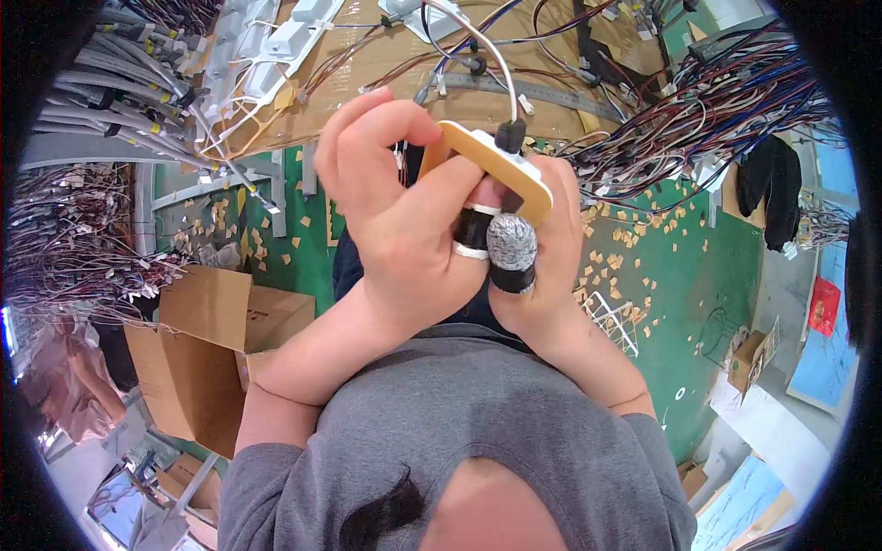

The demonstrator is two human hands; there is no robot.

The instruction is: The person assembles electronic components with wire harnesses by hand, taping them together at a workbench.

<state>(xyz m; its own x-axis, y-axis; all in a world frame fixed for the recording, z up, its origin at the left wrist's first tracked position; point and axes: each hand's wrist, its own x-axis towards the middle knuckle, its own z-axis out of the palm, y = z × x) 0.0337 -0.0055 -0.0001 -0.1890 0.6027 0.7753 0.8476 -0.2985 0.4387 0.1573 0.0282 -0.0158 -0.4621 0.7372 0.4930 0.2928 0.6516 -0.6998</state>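
Both my hands hold a white plastic housing with a tan-yellow face (531, 191), tilted in front of my chest. My left hand (390, 184) grips its left part, with fingers curled around the end. My right hand (556, 239) closes on its right end. A white cable (503, 69) runs up from the housing through a black grommet (511, 136). A grey knitted cover (512, 241) with black tape wraps one digit of my right hand. Beside it is a black wrap with white edges (472, 230); I cannot tell which hand wears it. The housing's inner side is mostly hidden.
Ahead is a brown-topped workbench (367, 55) with loose wires, a metal ruler (542, 90) and white plastic housings (285, 46). Grey cables (119, 92) hang at left, dark wire bundles (717, 101) at right. An open cardboard box (188, 367) stands left; scraps litter the green floor (661, 239).
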